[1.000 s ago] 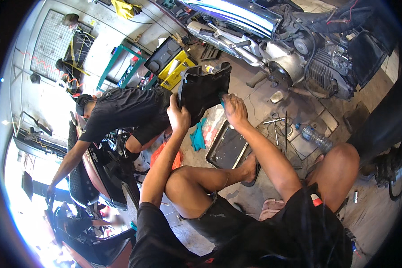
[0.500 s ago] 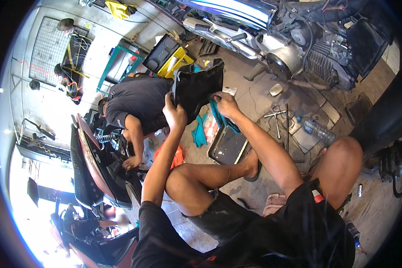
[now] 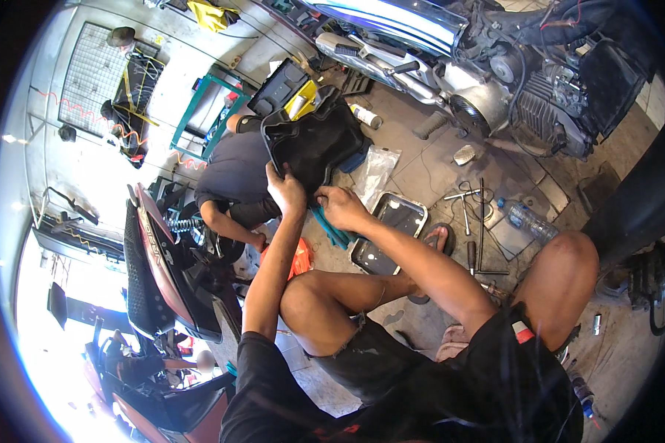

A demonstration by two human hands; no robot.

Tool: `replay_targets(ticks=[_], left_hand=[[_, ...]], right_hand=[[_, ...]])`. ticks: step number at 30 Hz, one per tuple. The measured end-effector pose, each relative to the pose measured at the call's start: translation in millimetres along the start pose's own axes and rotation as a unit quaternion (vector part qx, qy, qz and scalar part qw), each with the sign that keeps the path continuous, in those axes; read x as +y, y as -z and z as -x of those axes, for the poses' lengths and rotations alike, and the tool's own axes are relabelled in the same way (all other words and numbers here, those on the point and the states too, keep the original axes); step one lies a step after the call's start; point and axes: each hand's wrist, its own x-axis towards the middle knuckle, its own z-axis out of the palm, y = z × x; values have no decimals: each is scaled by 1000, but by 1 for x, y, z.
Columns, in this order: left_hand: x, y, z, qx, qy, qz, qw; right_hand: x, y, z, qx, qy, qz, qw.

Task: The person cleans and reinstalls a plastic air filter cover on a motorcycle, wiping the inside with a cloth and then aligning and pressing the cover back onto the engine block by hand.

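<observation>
A deep black plastic tub (image 3: 310, 139) with a moulded rim is held up in front of me, its hollow side facing me. My left hand (image 3: 288, 195) is closed on its lower rim, thumb on the inner side. Close beside it, my right hand (image 3: 341, 210) has its fingers bunched round a teal cloth (image 3: 331, 227), at the tub's lower edge. The cloth hangs below my fingers. Whether the right fingertips also grip the tub is hard to see.
Below my right forearm lies a shallow metal tray (image 3: 410, 204). A T-handle wrench (image 3: 464, 210) and a plastic bottle (image 3: 528, 220) lie to the right. A co-worker (image 3: 233, 173) bends beside a red scooter (image 3: 151, 251) at left. A partly dismantled motorcycle (image 3: 495, 96) stands at far right.
The tub has turned so more of its hollow shows. My right hand with the cloth has moved left and down, nearer my left hand. The co-worker has shifted.
</observation>
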Motion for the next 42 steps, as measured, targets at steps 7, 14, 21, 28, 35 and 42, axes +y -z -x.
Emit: replay_targets(ticks=[7,14,21,28,35,42], left_hand=[[-1,5,-16,52,18,51,997],[32,-6,-1,23,133,309,941],[33,-19,0,29,170,319,932],[16,-5,-12,65,141,304,940],[30,-18,-10,57,200,392,896],[19,2,-11,72,199,389,897]], right_hand=[[42,20,-8,-106,-14,5,994],[32,66,-38,78,-100,-358,925],[20,36,-35,160,-47,-305,937],[19,23,-19,128,28,-239,962],[33,7,-20,128,10,-317,940],[25,1,-5,76,26,-226,971]])
